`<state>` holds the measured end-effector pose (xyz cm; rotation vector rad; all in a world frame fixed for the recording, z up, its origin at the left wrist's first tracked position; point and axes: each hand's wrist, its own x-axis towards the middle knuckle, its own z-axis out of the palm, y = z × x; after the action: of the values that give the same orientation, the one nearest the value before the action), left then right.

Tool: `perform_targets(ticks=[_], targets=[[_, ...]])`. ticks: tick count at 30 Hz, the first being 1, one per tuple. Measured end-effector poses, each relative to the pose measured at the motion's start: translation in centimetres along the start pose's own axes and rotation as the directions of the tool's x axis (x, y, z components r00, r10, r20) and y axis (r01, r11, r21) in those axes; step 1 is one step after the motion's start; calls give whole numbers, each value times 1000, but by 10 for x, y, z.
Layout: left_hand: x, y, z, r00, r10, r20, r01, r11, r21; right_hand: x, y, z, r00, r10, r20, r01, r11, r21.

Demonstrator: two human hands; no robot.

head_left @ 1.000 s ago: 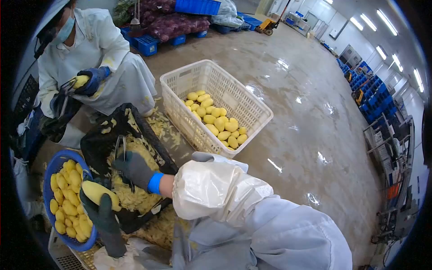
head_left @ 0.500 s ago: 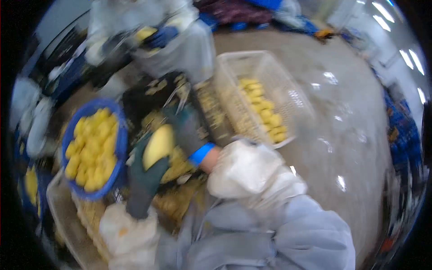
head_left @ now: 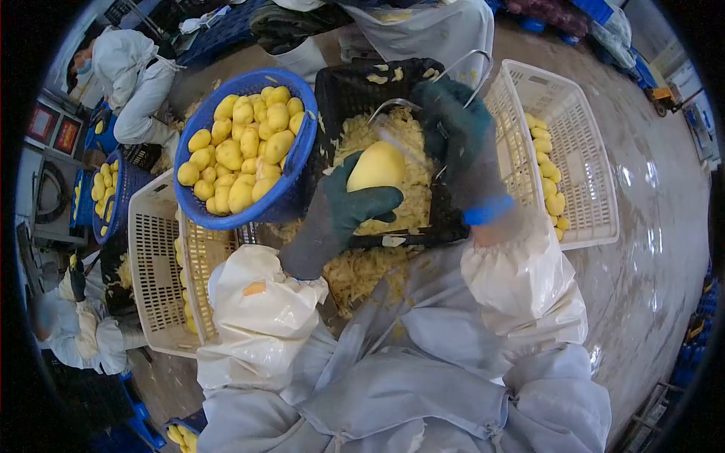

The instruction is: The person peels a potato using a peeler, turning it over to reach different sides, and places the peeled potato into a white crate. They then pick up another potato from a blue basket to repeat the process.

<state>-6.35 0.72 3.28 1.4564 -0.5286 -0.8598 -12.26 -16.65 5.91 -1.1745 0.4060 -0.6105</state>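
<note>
Seen above the black crate (head_left: 343,83): left hand (head_left: 343,211) in a dark green glove, fingers closed from below on a peeled potato (head_left: 376,166). Potato pale yellow, upright, clear of the peelings (head_left: 355,143) heaped in the crate.

Just right of the potato: right hand (head_left: 453,124), gloved and motion-blurred, fingers curled about a metal peeler (head_left: 389,106), its wire end at the potato's top.

Edges:
- Against the black crate's left wall, the rim of a blue basket (head_left: 302,162), filled to the brim with peeled potatoes.
- Under that basket, a white crate (head_left: 147,249), with its near wall close to the left sleeve.
- Hard by the black crate's right side, a second white crate (head_left: 596,196), holding a single row of peeled potatoes along its inner wall.
- Spilled peelings between the black crate's near edge and the lap.

Room to move:
- Tight on the left and ahead.
- Open wet floor (head_left: 664,257) to the right, beyond the second white crate.
- Two co-workers in white at the far left, well apart from both hands.
</note>
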Motion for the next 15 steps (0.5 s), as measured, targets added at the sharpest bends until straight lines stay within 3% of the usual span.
perform_targets(ticks=[1, 3, 5, 6, 7, 9, 11, 13, 14, 15], targets=[[0, -2, -1, 1000, -1, -1, 1, 1000, -1, -5, -1, 4, 998, 49, 42, -46, 996, -77], [0, -8, -4, 994, 102, -29, -85, 933, 349, -2, 15, 1, 997, -2, 72, 14, 986, -164], [-2, -1, 2, 990, 133, -39, -112, 932, 344, 20, 30, -17, 990, -142, 21, 143, 957, -254], [-4, 2, 6, 984, 169, -59, -140, 933, 332, 37, 39, -28, 967, -226, -116, 184, 938, -293], [-4, 1, 7, 984, 170, -57, -142, 932, 334, 37, 35, -33, 967, -228, -117, 186, 938, -292], [-4, 2, 5, 986, 157, -58, -146, 976, 161, 36, 23, -35, 966, -258, -17, 247, 939, -240], [-2, 2, 3, 994, 103, -44, -100, 992, 77, 8, 10, -5, 977, -213, -25, 204, 958, -203], [0, 6, -1, 1000, -11, 13, 12, 997, -70, -10, 8, 12, 998, 42, 52, -33, 986, -166], [-1, 8, -3, 997, -66, 45, 71, 988, -139, -2, 21, 5, 986, -144, 83, 160, 961, -228], [-1, 9, -5, 990, -113, 79, 127, 970, -207, 6, 25, -1, 986, -142, 82, 157, 961, -226]])
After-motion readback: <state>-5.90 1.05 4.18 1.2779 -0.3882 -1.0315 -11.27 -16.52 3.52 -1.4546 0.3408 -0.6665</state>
